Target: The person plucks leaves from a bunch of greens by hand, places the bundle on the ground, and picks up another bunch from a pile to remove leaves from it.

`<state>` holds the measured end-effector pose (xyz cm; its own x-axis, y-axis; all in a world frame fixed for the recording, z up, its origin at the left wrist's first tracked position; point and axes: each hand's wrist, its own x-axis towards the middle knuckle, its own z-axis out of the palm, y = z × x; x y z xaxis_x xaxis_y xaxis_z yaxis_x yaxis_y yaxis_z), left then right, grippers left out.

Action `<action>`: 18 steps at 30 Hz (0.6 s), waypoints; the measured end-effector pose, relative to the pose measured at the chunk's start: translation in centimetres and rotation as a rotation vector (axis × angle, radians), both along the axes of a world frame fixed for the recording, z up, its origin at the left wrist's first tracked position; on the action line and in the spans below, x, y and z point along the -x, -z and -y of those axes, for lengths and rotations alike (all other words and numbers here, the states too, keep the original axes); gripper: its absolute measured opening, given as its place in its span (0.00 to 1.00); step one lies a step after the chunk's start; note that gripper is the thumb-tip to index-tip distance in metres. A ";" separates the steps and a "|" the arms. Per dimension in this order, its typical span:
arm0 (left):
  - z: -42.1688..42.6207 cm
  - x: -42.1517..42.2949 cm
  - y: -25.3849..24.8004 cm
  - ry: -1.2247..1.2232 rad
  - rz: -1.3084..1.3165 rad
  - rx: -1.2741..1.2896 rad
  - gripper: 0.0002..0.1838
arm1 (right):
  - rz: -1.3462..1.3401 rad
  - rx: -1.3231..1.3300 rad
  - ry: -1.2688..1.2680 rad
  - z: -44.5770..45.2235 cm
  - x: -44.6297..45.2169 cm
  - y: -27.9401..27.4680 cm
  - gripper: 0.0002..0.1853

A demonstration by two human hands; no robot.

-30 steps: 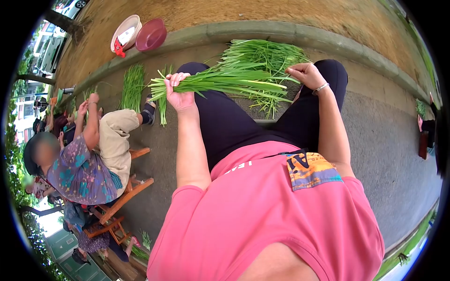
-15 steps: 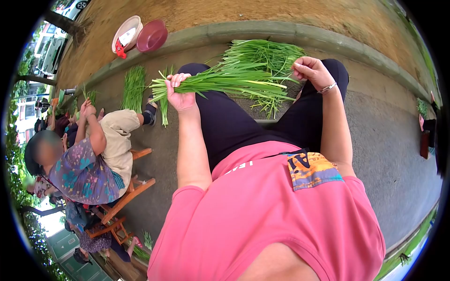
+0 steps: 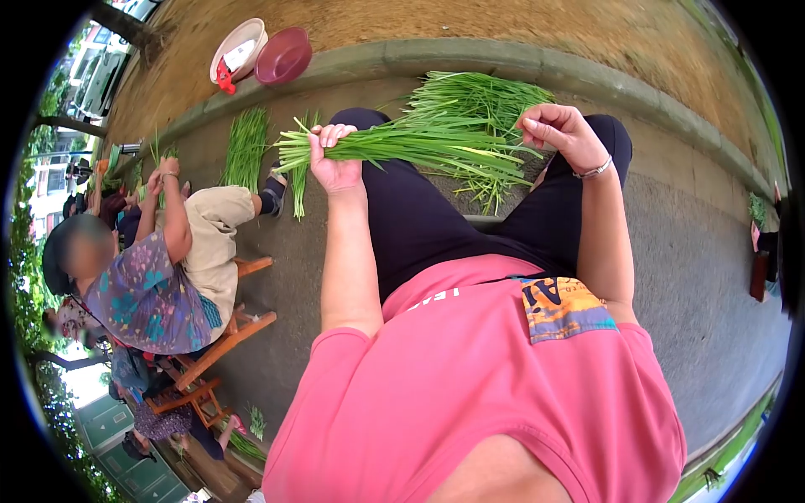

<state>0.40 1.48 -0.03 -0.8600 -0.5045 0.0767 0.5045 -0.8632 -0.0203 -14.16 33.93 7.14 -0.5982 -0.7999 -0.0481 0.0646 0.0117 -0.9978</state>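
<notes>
My left hand (image 3: 337, 165) is wrapped round the pale ends of a bunch of garlic chives (image 3: 419, 142). Their green leaves stretch sideways to the right, above my lap. Beyond the leaf tips, over my right knee, my right hand (image 3: 562, 138) is closed in a pinch with thumb and forefinger together. Whatever may be between those fingertips is too small to make out. A larger heap of garlic chives (image 3: 478, 94) lies on the ground in front of my legs, partly hidden by the held bunch. Loose trimmings (image 3: 488, 194) lie between my knees.
A pink basin (image 3: 238, 52) and a maroon basin (image 3: 283, 57) stand past the kerb (image 3: 436, 57). Another chive pile (image 3: 246, 149) lies to the left. A seated person (image 3: 151, 293) works nearby on a wooden stool (image 3: 222, 352), with others behind.
The whole view has shifted slightly to the right. My left hand keeps its hold on the chives, and my right hand stays pinched, its wrist turned a little.
</notes>
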 end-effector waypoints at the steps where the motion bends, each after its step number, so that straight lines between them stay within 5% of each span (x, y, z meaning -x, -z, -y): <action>1: 0.2 0.0 0.1 0.017 -0.005 0.007 0.05 | -0.010 -0.002 -0.001 0.1 -0.1 0.0 0.09; 12: 0.1 0.1 0.4 -0.022 0.006 0.070 0.05 | -0.069 0.018 -0.060 1.6 -1.6 -0.6 0.08; 18: 0.1 0.1 0.3 -0.030 -0.004 0.082 0.05 | -0.559 -0.353 -0.036 2.7 -2.4 -1.2 0.08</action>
<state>0.26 1.42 -0.32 -0.8443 -0.5218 0.1221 0.5302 -0.8465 0.0480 -11.72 31.21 8.37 -0.5825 -0.8129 -0.0004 -0.4688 0.3364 -0.8168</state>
